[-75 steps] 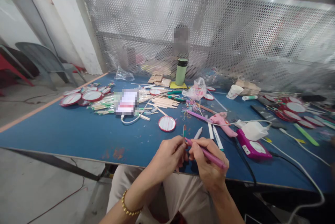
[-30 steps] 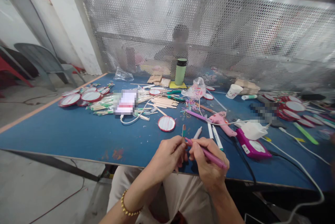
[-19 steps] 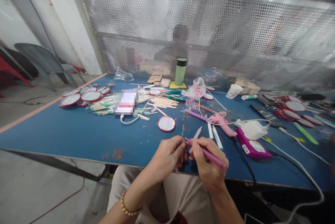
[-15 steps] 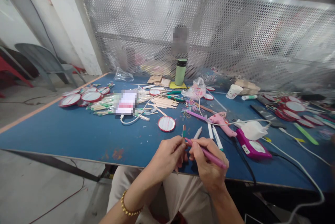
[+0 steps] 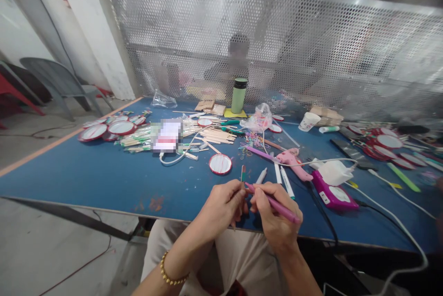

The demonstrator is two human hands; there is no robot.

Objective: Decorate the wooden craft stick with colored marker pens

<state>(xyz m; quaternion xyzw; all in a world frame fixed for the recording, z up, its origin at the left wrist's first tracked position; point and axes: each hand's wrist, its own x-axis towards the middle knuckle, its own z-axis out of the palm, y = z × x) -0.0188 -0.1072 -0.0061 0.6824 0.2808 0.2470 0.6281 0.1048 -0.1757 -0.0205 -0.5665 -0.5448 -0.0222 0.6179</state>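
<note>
Well, blue table [image 5: 104, 171] biggest, spreading beyond my hands. Right hand [image 5: 277, 215] wrapped round pen [image 5: 282, 208], writing hold. Left hand [image 5: 224, 201] pinching stick [image 5: 243, 170] between thumb and fingers. Pen slim, pink throughout, slanting across right hand, tip pointing at left hand. Disc [image 5: 220, 163] red-rimmed, white-faced, flat on table beyond left hand. Stick smallest: thin, near upright, brownish top, green band below, poking up from left grip, lower part hidden. Pen tip just beside stick; touching or not, cannot tell.

Stick [image 5: 243, 174] left of pen [image 5: 284, 209]
</note>
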